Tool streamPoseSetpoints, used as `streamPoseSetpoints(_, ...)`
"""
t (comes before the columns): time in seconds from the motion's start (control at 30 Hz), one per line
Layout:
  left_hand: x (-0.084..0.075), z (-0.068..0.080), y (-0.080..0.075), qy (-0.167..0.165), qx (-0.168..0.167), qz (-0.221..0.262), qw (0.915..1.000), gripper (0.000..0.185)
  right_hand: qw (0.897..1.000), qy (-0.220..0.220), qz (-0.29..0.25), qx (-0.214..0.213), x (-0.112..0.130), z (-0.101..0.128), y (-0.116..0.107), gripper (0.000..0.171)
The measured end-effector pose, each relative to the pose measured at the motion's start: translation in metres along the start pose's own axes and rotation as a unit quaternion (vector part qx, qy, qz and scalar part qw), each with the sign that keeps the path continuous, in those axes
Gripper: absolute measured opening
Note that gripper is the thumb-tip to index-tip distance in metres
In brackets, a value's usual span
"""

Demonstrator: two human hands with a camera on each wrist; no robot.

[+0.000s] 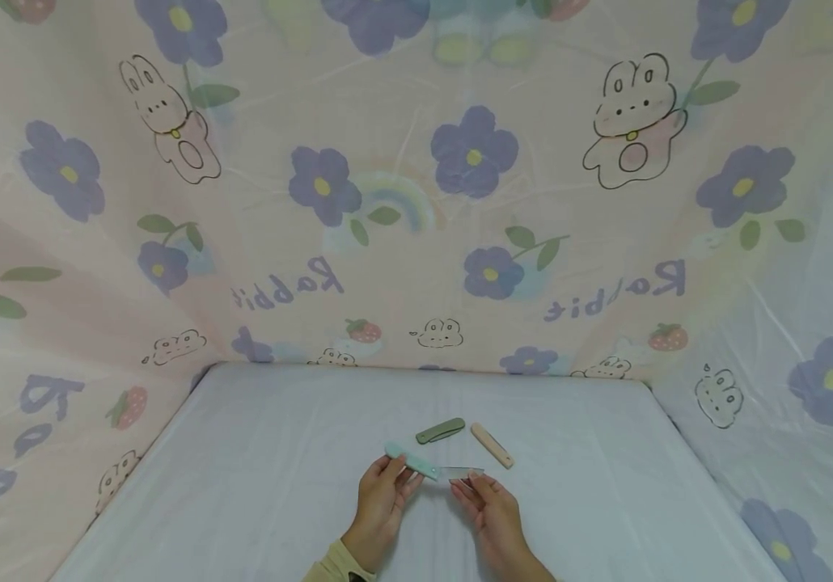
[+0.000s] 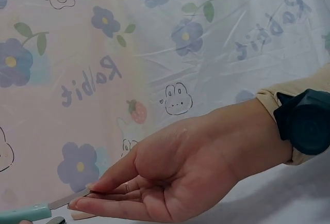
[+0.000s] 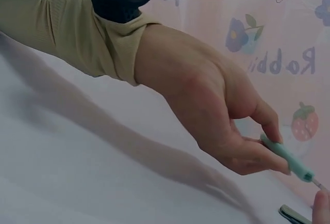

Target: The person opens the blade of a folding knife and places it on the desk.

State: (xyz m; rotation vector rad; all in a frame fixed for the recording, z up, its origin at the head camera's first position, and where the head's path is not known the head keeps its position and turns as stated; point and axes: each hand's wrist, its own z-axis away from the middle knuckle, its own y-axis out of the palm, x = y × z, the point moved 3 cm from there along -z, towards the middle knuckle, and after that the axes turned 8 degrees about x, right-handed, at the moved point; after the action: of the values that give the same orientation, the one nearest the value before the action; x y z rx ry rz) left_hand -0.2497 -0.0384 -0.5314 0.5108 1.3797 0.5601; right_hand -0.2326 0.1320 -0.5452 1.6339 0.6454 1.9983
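A folding knife with a mint-green handle [image 1: 415, 464] is unfolded, its thin metal blade [image 1: 460, 472] pointing right. My left hand [image 1: 378, 503] pinches the handle between thumb and fingers. Thumb and fingers of my right hand [image 1: 495, 515] pinch the blade near its tip. The left wrist view shows the right hand [image 2: 180, 175] on the blade; the right wrist view shows the left hand [image 3: 211, 110] on the mint handle [image 3: 294, 163]. Just beyond lie a folded olive-green knife [image 1: 441, 430] and a beige knife [image 1: 492, 445], both on the white surface.
A white-covered table [image 1: 278, 436] lies under the hands. A curtain [image 1: 387, 105] printed with rabbits and purple flowers rises along its back and both sides. Dark wrist-worn devices [image 2: 308, 123] sit over the beige sleeves [image 3: 77, 33].
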Motion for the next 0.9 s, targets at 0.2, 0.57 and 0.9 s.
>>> streamPoseSetpoints(0.2,0.003,0.001,-0.001,0.018,-0.016,0.027,0.9993,0.034,0.999,-0.034,-0.001,-0.011,-0.004,0.0,0.006,0.017)
streamPoseSetpoints(0.57,0.006,0.002,0.002,0.041,-0.043,0.076,0.9953,0.03,0.996,-0.073,-0.005,-0.053,-0.012,0.004,0.017,0.017)
streamPoseSetpoints(0.9,0.005,0.003,0.001,0.03,-0.058,0.048,0.9967,0.032,0.997,-0.046,0.007,-0.059,-0.011,0.005,0.013,0.025)
